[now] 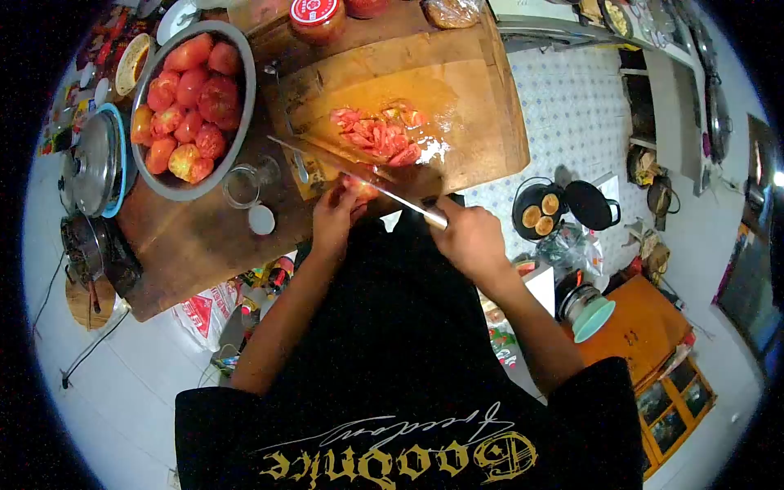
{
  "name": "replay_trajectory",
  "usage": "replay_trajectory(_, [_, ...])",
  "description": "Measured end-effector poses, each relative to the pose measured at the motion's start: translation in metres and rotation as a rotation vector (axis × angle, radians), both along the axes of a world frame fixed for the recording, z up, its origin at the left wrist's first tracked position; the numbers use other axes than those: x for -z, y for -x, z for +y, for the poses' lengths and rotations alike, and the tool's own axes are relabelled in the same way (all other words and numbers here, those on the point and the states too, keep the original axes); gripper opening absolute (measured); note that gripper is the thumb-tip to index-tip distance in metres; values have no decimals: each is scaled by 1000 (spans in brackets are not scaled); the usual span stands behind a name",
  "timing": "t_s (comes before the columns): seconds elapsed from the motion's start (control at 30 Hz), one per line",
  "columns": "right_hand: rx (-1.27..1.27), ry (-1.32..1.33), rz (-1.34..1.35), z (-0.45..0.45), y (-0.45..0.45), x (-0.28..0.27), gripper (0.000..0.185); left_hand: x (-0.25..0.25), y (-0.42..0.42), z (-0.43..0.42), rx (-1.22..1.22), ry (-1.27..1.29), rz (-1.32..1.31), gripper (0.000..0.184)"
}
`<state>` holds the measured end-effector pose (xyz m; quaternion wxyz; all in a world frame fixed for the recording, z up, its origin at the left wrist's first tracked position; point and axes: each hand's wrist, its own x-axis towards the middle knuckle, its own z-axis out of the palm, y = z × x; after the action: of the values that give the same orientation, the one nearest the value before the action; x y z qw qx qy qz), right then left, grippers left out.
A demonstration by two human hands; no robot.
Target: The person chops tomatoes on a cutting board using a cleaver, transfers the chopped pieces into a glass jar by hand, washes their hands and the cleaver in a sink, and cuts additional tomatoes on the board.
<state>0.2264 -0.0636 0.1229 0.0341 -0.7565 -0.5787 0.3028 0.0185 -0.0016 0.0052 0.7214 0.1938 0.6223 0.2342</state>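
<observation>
Evidently a slicing step is in hand: from this remote seat, I have the left hand [333,216] curled around a tomato [359,189] by the cutting board's [469,102] near edge, and the right hand [469,237] wrapped firmly on the knife [394,196]. I can't tell whether the blade has bitten in, but I'd say any further stroke calls for left fingertips tucked clear of it.

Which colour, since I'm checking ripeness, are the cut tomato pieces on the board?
The cut tomato pieces are mostly red, best seen in the head view.
</observation>
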Motion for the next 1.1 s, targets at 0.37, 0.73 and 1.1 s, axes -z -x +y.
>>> replay_trajectory(0.37, [-9, -17, -39, -19, 20, -8, 16, -9, 1, -3, 12, -74, -84, 34])
replay_trajectory(0.73, [-25, 55, -33, -7, 12, 3, 18, -3, -1, 0, 49, -103, 15, 29])
replay_trajectory(1.1, [-35, 259, 26, 23, 18, 50, 18, -30, -10, 16, 187, -74, 212, 26])
